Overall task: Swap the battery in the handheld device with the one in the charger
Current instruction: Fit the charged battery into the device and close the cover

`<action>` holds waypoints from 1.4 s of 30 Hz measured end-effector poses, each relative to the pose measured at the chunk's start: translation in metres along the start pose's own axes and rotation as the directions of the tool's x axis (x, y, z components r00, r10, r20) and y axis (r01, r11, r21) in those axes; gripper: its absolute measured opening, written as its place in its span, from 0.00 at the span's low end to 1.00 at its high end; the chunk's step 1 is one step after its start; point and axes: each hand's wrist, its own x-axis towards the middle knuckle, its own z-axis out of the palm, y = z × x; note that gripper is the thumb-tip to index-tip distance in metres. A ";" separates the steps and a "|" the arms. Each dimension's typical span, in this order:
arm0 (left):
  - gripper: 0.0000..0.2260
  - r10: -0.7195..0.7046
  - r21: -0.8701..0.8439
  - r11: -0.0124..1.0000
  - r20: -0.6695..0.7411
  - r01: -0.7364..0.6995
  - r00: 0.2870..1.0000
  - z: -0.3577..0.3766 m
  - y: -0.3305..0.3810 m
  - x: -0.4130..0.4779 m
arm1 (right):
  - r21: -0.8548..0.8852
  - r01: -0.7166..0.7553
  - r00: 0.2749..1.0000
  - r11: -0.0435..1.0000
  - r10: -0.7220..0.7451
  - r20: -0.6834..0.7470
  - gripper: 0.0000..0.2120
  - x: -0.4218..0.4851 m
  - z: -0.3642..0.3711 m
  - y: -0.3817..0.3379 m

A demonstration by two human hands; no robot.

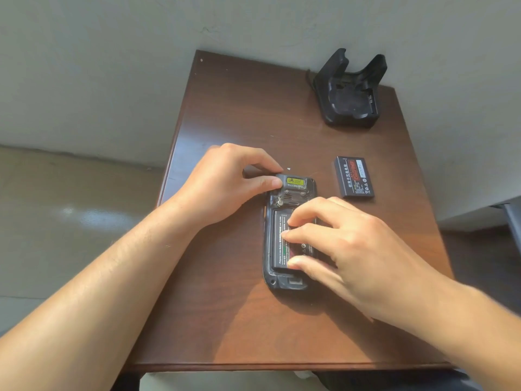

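Observation:
The black handheld device [282,280] lies face down on the brown table [239,320], its back cover off. A black battery [279,244] sits in its open bay. My left hand [225,184] pinches the device's top end beside the yellow label. My right hand [346,249] rests its fingertips flat on the battery in the bay. A second black battery [354,176] with red and white print lies loose on the table, to the right of the device. The black charger cradle [351,91] stands at the far right corner; its slot looks empty.
The table stands against a grey wall, with its left edge open to a grey floor. A dark piece of furniture [511,221] shows at the right edge. The device's back cover is not in sight.

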 end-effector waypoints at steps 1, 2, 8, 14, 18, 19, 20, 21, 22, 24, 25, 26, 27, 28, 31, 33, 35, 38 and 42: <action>0.07 -0.002 -0.002 1.000 -0.001 0.002 1.000 0.000 0.000 0.000 | 0.024 -0.030 0.999 0.999 0.031 -0.024 0.14 -0.001 0.003 -0.001; 0.07 -0.003 -0.002 1.000 -0.002 0.003 1.000 0.000 0.000 0.000 | 0.050 -0.058 0.997 0.997 0.061 -0.049 0.13 -0.002 0.006 -0.002; 0.07 -0.015 -0.002 1.000 0.000 0.015 1.000 0.001 -0.001 0.000 | 0.110 -0.162 0.968 0.981 0.179 -0.173 0.09 -0.011 0.025 -0.015; 0.07 -0.015 0.003 1.000 0.004 0.015 1.000 0.001 -0.001 0.001 | 0.132 -0.178 0.965 0.975 0.199 -0.170 0.07 -0.012 0.026 -0.019; 0.07 -0.008 0.020 1.000 0.004 0.008 1.000 0.002 0.000 0.000 | 0.141 -0.203 0.960 0.969 0.225 -0.166 0.08 -0.013 0.026 -0.022; 0.06 -0.008 0.020 1.000 0.002 0.008 1.000 0.002 0.000 0.000 | 0.143 -0.204 0.959 0.969 0.226 -0.168 0.08 -0.013 0.026 -0.022; 0.06 -0.008 0.020 1.000 0.001 0.008 1.000 0.002 0.000 0.000 | 0.143 -0.202 0.960 0.969 0.225 -0.167 0.08 -0.013 0.025 -0.023; 0.07 -0.007 0.020 1.000 0.001 0.007 1.000 0.001 0.000 0.000 | 0.141 -0.199 0.961 0.970 0.221 -0.163 0.08 -0.013 0.025 -0.023; 0.07 -0.007 0.021 1.000 0.001 0.007 1.000 0.001 -0.001 0.000 | 0.136 -0.197 0.963 0.971 0.217 -0.157 0.08 -0.012 0.025 -0.023; 0.07 -0.010 0.019 1.000 0.004 0.010 1.000 0.001 -0.001 0.000 | 0.130 -0.200 0.965 0.971 0.218 -0.143 0.09 -0.011 0.022 -0.021; 0.07 -0.013 0.017 1.000 0.004 0.013 1.000 0.001 -0.001 0.000 | 0.137 -0.205 0.964 0.969 0.224 -0.143 0.11 -0.011 0.019 -0.019; 0.07 -0.014 0.016 1.000 0.004 0.014 1.000 0.001 -0.001 0.000 | 0.152 -0.212 0.960 0.965 0.235 -0.150 0.14 -0.011 0.015 -0.016; 0.07 -0.014 0.015 1.000 0.005 0.014 1.000 0.002 -0.001 0.001 | 0.167 -0.222 0.955 0.960 0.249 -0.162 0.17 -0.013 0.010 -0.011; 0.07 -0.014 0.015 1.000 0.004 0.014 1.000 0.002 -0.001 0.001 | 0.179 -0.234 0.948 0.956 0.265 -0.175 0.20 -0.015 0.003 -0.005; 0.07 -0.018 0.015 1.000 0.005 0.018 1.000 0.002 -0.001 0.000 | 0.168 -0.286 0.943 0.944 0.308 -0.126 0.30 -0.025 -0.021 0.018; 0.07 -0.015 0.020 1.000 0.004 0.015 1.000 0.002 -0.001 0.000 | 0.136 -0.353 0.934 0.926 0.356 -0.002 0.38 -0.035 -0.030 0.036; 0.07 -0.018 0.026 0.999 0.003 0.018 1.000 0.002 -0.002 0.000 | 0.112 -0.391 0.917 0.914 0.376 0.132 0.45 -0.045 -0.032 0.050; 0.07 -0.033 0.008 0.999 0.001 0.033 0.999 0.002 -0.003 0.000 | 0.087 -0.377 0.898 0.922 0.341 0.278 0.52 -0.057 -0.028 0.061; 0.07 -0.041 -0.019 0.999 0.001 0.041 0.999 0.004 -0.004 0.001 | 0.095 -0.358 0.900 0.929 0.316 0.300 0.52 -0.066 -0.018 0.065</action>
